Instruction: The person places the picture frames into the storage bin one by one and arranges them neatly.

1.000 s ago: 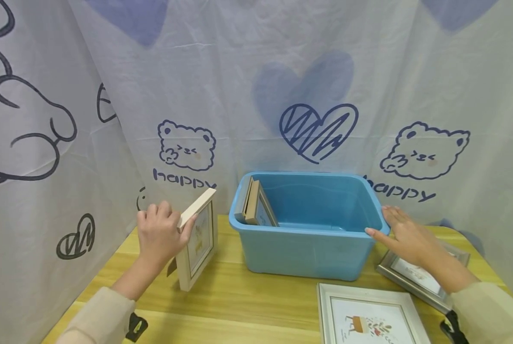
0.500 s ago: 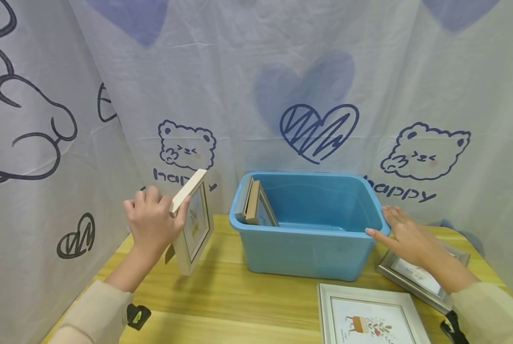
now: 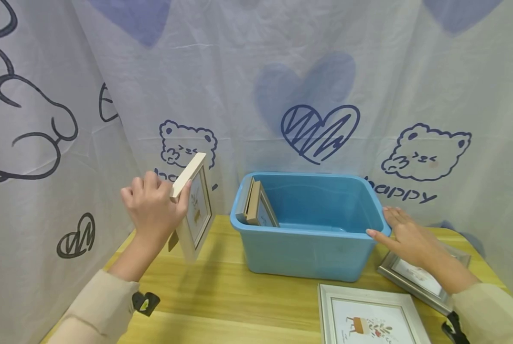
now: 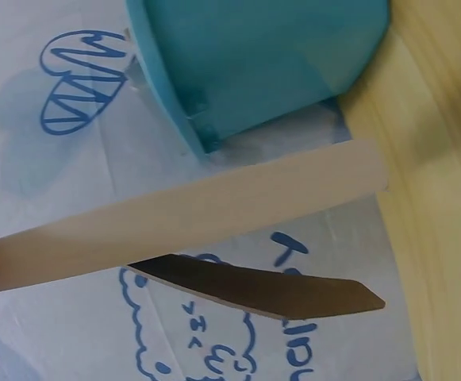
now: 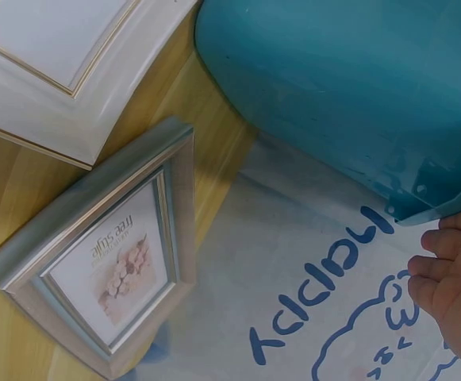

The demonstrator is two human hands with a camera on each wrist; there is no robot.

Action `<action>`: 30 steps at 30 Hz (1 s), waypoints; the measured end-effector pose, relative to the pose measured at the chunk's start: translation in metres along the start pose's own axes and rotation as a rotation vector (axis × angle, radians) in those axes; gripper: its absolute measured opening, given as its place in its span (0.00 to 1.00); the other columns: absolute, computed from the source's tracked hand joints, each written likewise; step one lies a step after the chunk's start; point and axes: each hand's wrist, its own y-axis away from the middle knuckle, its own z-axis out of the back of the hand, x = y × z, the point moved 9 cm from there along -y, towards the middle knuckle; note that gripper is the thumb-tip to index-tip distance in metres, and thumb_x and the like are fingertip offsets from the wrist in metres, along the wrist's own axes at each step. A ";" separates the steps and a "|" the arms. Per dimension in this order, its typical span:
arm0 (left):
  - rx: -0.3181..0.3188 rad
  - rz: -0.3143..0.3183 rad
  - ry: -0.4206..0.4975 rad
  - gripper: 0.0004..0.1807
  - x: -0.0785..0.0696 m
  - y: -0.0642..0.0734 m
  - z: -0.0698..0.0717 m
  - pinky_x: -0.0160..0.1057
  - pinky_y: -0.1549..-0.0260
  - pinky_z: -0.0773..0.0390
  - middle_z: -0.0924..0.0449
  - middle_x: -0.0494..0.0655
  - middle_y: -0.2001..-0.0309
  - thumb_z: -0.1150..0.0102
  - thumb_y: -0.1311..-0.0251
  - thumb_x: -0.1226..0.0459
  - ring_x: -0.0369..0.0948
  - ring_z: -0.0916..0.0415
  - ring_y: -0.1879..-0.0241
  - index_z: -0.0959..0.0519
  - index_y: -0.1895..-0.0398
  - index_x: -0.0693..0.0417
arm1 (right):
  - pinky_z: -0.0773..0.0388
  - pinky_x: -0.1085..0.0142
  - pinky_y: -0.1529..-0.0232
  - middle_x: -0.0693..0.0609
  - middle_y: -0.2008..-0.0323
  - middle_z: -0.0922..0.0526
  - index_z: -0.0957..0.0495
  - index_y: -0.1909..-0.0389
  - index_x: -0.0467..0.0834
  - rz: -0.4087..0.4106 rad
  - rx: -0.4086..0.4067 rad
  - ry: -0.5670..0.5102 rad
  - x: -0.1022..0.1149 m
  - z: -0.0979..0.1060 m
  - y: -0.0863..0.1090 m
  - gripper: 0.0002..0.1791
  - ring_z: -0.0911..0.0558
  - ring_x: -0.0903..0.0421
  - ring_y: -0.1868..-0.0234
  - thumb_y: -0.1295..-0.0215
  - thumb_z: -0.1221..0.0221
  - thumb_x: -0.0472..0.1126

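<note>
In the head view, my left hand (image 3: 155, 205) grips a cream picture frame (image 3: 200, 210) by its top edge, thumb on the picture side. The frame hangs upright above the table, left of a blue plastic tub (image 3: 304, 253). Its brown back stand (image 4: 270, 286) sticks out in the left wrist view. My right hand (image 3: 411, 236) holds the tub's right front corner, its thumb on the front rim and its fingers at the right rim. In the right wrist view, the fingers (image 5: 444, 254) bend against the outside of that rim. Picture frames (image 3: 256, 205) stand on edge inside the tub's left end.
A white picture frame (image 3: 372, 315) lies face up on the wooden table (image 3: 248, 306) in front of the tub. Partly under my right forearm lies a silver-grey picture frame (image 5: 111, 270). A printed white cloth (image 3: 239, 95) hangs behind and at the sides.
My left hand has raised the cream picture frame and brought it slightly back to the left. My right hand keeps its place on the tub, which has not moved.
</note>
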 end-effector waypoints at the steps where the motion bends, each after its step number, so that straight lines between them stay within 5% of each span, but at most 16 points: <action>1: -0.004 0.009 0.006 0.29 -0.001 -0.002 0.000 0.53 0.72 0.41 0.32 0.59 0.76 0.48 0.45 0.48 0.56 0.39 0.75 0.31 0.87 0.66 | 0.47 0.35 0.39 0.25 0.35 0.47 0.47 0.35 0.24 -0.002 0.001 -0.001 0.000 0.000 0.000 0.46 0.46 0.27 0.35 0.34 0.57 0.63; 30: -0.090 0.141 0.109 0.27 -0.028 -0.038 0.026 0.54 0.69 0.43 0.30 0.59 0.74 0.45 0.45 0.51 0.58 0.37 0.73 0.31 0.90 0.65 | 0.47 0.34 0.40 0.24 0.35 0.48 0.48 0.35 0.24 -0.016 0.004 -0.020 -0.002 -0.001 0.000 0.46 0.46 0.27 0.35 0.33 0.58 0.63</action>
